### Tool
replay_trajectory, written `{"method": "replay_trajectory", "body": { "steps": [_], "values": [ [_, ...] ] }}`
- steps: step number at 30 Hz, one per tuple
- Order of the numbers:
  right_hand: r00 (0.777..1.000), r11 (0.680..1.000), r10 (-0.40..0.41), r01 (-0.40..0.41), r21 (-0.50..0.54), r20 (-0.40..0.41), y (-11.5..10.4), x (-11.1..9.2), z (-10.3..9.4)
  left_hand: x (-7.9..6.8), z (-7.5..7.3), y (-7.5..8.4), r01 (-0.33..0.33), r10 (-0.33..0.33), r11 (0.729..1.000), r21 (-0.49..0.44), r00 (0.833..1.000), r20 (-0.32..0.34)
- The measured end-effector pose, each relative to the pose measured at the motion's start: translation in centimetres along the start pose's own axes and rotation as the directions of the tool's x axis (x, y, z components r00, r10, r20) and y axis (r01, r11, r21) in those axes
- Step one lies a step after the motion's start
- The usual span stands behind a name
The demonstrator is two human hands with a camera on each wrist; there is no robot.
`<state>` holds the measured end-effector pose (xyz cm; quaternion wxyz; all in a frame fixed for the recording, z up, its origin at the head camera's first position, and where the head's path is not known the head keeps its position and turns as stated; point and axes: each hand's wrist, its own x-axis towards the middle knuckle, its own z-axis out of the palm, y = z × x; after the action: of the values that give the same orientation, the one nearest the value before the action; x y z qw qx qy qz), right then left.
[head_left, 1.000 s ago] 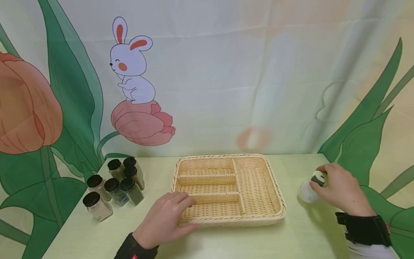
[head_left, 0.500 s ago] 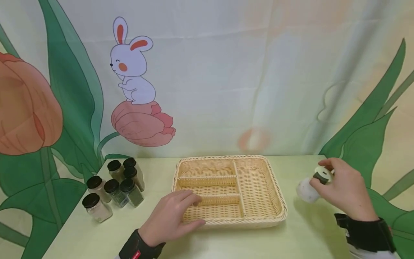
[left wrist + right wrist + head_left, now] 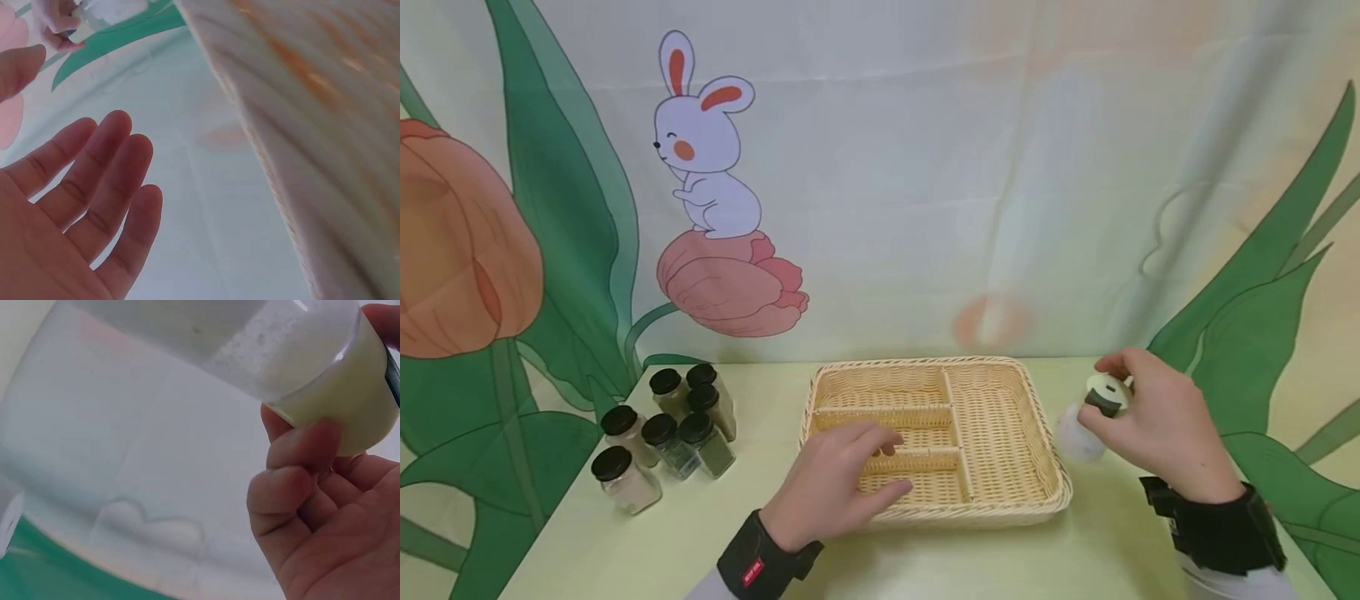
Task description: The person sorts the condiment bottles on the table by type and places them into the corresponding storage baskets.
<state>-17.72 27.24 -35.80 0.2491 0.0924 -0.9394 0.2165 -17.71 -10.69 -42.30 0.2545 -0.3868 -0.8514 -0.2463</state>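
Note:
My right hand [image 3: 1165,425] pinches a clear jar [image 3: 1081,435] by its pale yellow-green lid [image 3: 1108,390], just off the basket's right side. The jar is tilted, and something white is inside. In the right wrist view, thumb and fingers curl around the lid, with the jar's body [image 3: 250,344] pointing away. My left hand [image 3: 842,479] hovers over the front left of a woven basket [image 3: 1000,433]. Its fingers are spread and loosely bent, holding nothing; the left wrist view shows the bare palm [image 3: 50,237]. Wicker dividers split the basket into several compartments.
Several small glass jars with black lids [image 3: 662,427] stand in a cluster on the table's left, filled with powders or herbs. Behind the table [image 3: 925,558] hangs a cloth backdrop [image 3: 887,208] printed with a rabbit and tulips.
My right hand has carried the jar leftward, nearer the basket, after first raising and tilting it. My left hand has left the basket's left rim and moved right, its fingers opening.

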Motion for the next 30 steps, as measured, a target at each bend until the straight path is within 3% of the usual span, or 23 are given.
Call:
{"method": "replay_trajectory", "body": {
  "steps": [6,12,21,30],
  "values": [
    [0.993,0.994,-0.1,0.102,0.031,-0.062,-2.9,0.5,1.0,1.9,1.0,1.0,0.033,-0.034,0.995,-0.092,0.999,-0.011],
    [0.988,0.984,-0.145,0.15,0.099,-0.052,-5.8,0.7,2.2,2.9,2.4,1.9,0.048,-0.049,0.98,-0.194,0.999,0.004],
    [0.97,0.946,-0.235,0.243,0.213,-0.065,-8.7,0.4,4.3,2.9,4.2,2.8,0.135,-0.132,0.954,-0.269,0.991,0.029],
    [0.963,0.913,-0.261,0.267,0.31,-0.061,-10.2,-0.6,6.1,2.8,4.8,3.3,0.168,-0.165,0.931,-0.325,0.986,0.035]
  ]
}}
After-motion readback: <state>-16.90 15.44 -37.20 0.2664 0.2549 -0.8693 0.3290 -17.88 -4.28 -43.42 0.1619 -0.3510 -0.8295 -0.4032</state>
